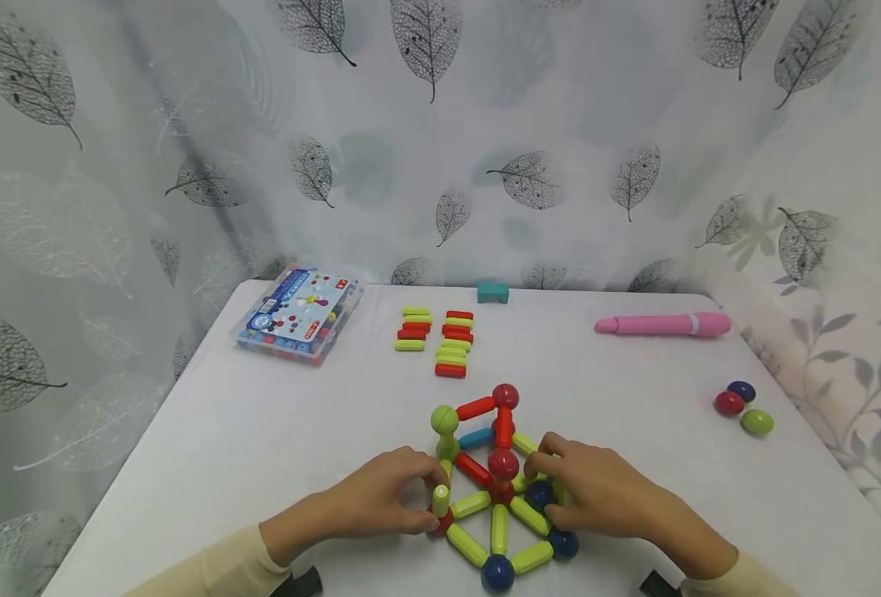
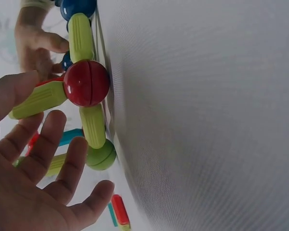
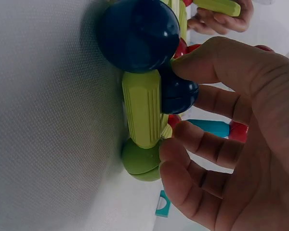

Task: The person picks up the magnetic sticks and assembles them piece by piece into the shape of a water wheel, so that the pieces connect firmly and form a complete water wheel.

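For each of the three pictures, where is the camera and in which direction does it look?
Head: above, looking forward and down at the table; both hands and sleeves show.
Left wrist: low beside the table, facing the red ball; left hand shows.
Right wrist: low, facing the blue ball; right hand shows.
All share the structure.

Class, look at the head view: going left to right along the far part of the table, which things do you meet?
Plastic box → loose rods → teal block → pink pen → three loose balls.
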Demonstrator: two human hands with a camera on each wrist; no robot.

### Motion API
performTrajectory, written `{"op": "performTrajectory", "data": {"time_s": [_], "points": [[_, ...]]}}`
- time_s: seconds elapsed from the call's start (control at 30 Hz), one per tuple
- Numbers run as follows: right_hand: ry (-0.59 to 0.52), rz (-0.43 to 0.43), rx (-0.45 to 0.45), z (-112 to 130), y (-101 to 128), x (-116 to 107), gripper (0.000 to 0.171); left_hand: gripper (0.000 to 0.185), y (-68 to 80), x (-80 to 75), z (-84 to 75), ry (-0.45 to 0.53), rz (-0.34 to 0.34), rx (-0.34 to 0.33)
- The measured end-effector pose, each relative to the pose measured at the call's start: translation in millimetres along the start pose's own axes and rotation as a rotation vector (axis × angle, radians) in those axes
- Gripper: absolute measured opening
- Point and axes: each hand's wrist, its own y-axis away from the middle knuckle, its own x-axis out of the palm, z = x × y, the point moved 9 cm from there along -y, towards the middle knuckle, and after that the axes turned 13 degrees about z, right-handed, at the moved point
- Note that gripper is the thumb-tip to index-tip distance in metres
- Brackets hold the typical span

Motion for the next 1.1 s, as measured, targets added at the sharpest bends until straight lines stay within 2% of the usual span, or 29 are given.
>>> {"op": "performTrajectory", "data": {"time_s": [0.37,0.6,0.77,0.87,1.0,1.1], "points": [[0.072,0.008,-0.047,12.8,-2.4,3.9,0.034,0.029,1.8,-1.5,-0.6,-0.002,-0.024,0.009],[0.067,-0.023,-0.056,12.5,2.4,-9.5,0.032,0.028,2.8,-2.1,-1.1,0.002,-0.036,0.030],[0.088,-0.110,-0.061,13.0,13.9,-38.5,0.033,0.027,2.5,-3.0,-1.2,0.003,-0.051,0.050],[0.110,-0.201,-0.079,17.9,23.2,-60.8,0.032,0.026,2.7,-2.9,-1.4,0.007,-0.054,0.057],[0.150,-0.338,-0.134,32.2,34.3,-89.6,0.031,0.025,3.2,-2.6,-1.3,0.010,-0.059,0.064],[0.162,-0.387,-0.201,49.5,37.4,-104.2,0.033,0.025,3.4,-2.3,-0.7,0.010,-0.063,0.068]]}}
